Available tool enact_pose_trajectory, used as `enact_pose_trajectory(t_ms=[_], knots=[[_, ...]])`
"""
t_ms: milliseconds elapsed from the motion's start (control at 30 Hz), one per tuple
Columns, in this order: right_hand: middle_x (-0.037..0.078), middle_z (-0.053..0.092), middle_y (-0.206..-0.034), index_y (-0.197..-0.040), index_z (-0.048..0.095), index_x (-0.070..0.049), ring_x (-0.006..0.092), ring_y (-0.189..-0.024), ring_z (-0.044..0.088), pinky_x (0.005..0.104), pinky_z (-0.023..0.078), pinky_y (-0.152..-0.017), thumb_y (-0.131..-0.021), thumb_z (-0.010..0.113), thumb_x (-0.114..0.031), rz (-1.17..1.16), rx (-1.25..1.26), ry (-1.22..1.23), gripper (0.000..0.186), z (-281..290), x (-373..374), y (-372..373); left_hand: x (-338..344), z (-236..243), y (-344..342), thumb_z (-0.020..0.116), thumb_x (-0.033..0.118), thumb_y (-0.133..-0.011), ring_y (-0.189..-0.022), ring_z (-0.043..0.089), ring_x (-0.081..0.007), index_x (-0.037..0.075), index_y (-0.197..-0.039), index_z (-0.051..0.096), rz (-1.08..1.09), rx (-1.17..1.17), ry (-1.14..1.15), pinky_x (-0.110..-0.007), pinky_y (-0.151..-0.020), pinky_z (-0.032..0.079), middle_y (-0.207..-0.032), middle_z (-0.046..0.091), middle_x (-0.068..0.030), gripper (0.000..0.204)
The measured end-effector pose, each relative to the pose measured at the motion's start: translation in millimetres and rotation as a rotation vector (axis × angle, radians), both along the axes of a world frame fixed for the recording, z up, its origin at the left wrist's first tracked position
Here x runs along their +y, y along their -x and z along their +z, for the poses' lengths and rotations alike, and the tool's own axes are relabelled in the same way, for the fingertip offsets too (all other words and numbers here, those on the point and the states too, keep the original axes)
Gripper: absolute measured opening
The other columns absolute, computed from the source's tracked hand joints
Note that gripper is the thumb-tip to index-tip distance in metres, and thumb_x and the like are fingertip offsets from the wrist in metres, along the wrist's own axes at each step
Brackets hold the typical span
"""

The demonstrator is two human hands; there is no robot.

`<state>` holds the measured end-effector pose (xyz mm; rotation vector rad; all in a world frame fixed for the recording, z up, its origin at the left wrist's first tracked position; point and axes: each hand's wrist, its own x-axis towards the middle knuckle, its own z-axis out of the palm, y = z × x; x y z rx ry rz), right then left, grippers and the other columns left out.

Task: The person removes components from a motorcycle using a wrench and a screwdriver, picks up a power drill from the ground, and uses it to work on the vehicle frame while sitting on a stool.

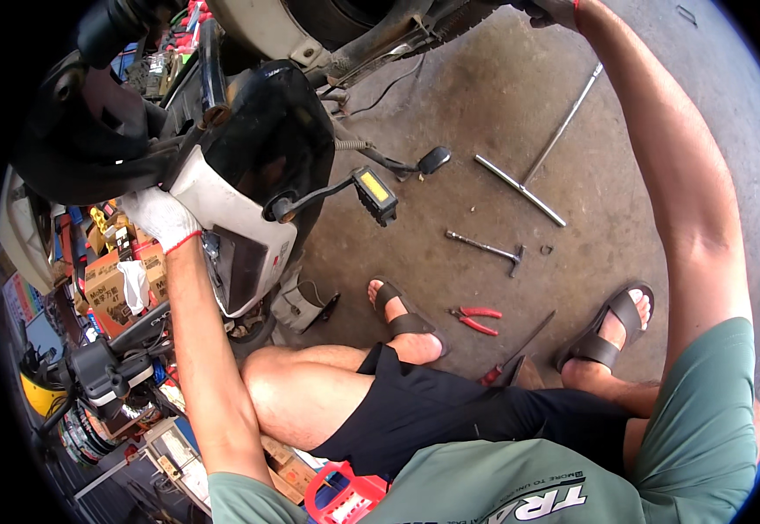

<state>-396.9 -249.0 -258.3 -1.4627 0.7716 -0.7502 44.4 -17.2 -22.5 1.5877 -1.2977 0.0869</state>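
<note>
A black and white motorbike or scooter body [238,188] fills the upper left. My left hand [160,217], in a white glove with a red cuff, grips the underside of its black part beside the white panel; most of its fingers are hidden. At the top edge my right hand [558,12], in a dark-stained glove, reaches to the bike's dark lower part with bent fingers; the frame cuts it off, and what it grips cannot be made out. A bent arm bearing a black block with a yellow strip [376,194] juts from the body, near a black-tipped lever [434,160].
On the concrete floor [432,105] lie a large T-handle wrench [521,188], a smaller T-handle wrench [487,248], red-handled pliers [478,320] and a screwdriver [520,349]. Cardboard boxes [109,293] and another handlebar [100,371] crowd the left; a red plastic stool [341,496] is below.
</note>
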Motion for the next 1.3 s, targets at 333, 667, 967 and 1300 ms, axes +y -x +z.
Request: enact_pose_trajectory(t_ms=[333,667,967,1300], knots=[[0.0,0.065,-0.099,-0.119,0.062,-0.018,0.0102,-0.076,0.059,0.0296,0.05,-0.063,-0.089,0.062,-0.032,-0.054,0.066,-0.237,0.034,23,3,7,2,-3,3,0.041,0.01,-0.093,-0.099,0.064,-0.0309,-0.009,-0.12,0.052,0.04,0.016,-0.023,-0.041,-0.092,0.052,-0.114,0.061,-0.0216,0.035],[0.0,0.067,-0.096,-0.119,0.063,-0.019,0.0112,-0.077,0.06,0.0297,0.05,-0.063,-0.087,0.064,-0.034,-0.053,-0.12,-0.115,0.035,-6,-6,0,-1,-1,12,0.042,0.01,-0.089,-0.101,0.063,-0.0339,-0.009,-0.121,0.051,-0.042,0.082,0.01,-0.043,-0.093,0.052,-0.114,0.06,-0.0244,0.038],[0.0,0.065,-0.097,-0.121,0.06,-0.019,0.0124,-0.078,0.061,0.0294,0.05,-0.064,-0.086,0.063,-0.036,-0.117,-0.087,-0.146,0.04,9,8,-2,1,0,16,0.044,0.011,-0.089,-0.097,0.065,-0.0327,-0.009,-0.117,0.053,-0.031,0.059,0.004,-0.042,-0.09,0.053,-0.11,0.062,-0.0235,0.036],[0.002,0.065,-0.099,-0.121,0.059,-0.019,0.0138,-0.08,0.06,0.0318,0.05,-0.066,-0.087,0.057,-0.041,-0.038,0.127,-0.195,0.041,32,12,20,-4,-6,19,0.044,0.011,-0.091,-0.094,0.066,-0.032,-0.01,-0.115,0.053,-0.053,0.117,0.011,-0.039,-0.087,0.055,-0.108,0.062,-0.0235,0.033]])
